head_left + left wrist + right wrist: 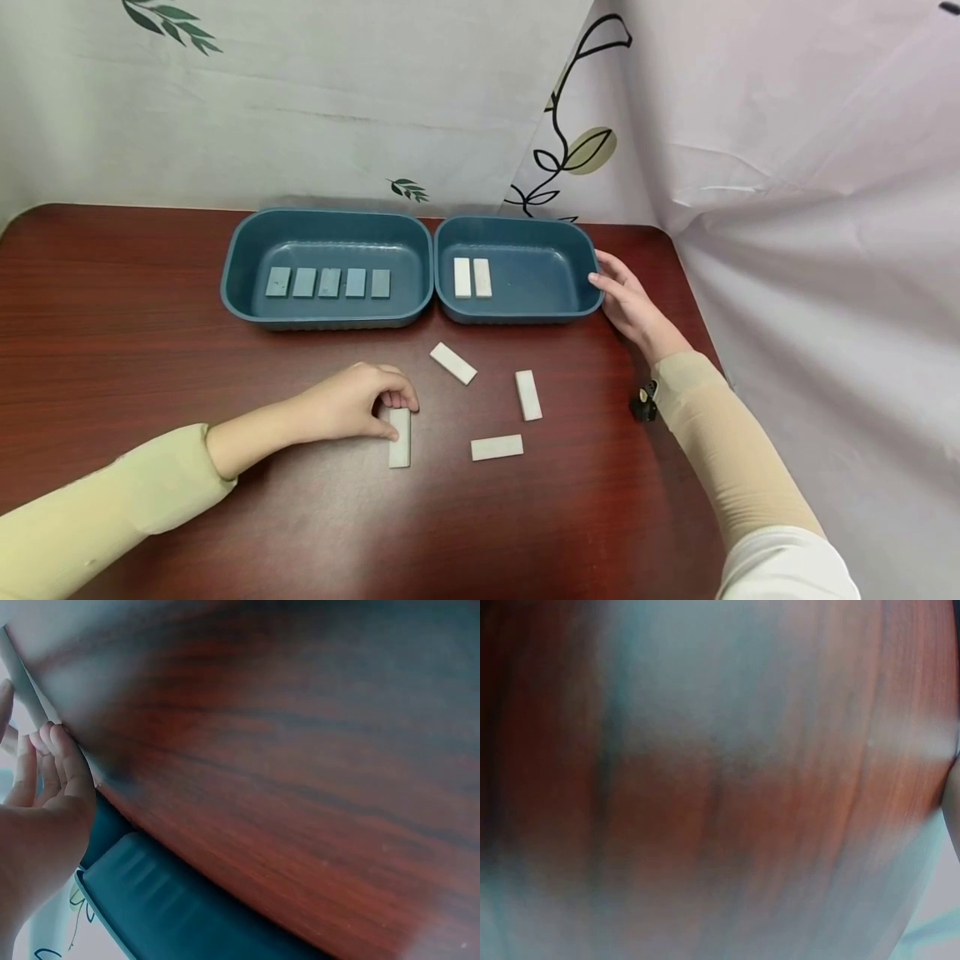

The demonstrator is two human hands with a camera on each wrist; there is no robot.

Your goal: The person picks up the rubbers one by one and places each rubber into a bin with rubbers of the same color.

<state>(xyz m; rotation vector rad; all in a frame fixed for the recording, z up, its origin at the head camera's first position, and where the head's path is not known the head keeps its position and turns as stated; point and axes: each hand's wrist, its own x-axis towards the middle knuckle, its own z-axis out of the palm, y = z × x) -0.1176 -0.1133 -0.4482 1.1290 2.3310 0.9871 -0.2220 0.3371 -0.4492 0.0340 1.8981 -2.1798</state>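
My left hand pinches a long white domino-like block on the table, thumb at its left side and fingertips by its far end. In the left wrist view, the fingers bend round the block's end. At the far right, my right hand holds the right blue bin by its right end, thumb over the rim and fingers along the outside. Two white blocks lie side by side in this bin. Three more white blocks lie loose on the table between the hands.
A second blue bin stands against the right one's left side, with a row of several blue-grey blocks inside. Behind the brown table hangs a pale leaf-patterned curtain. A small black object shows beside the right forearm.
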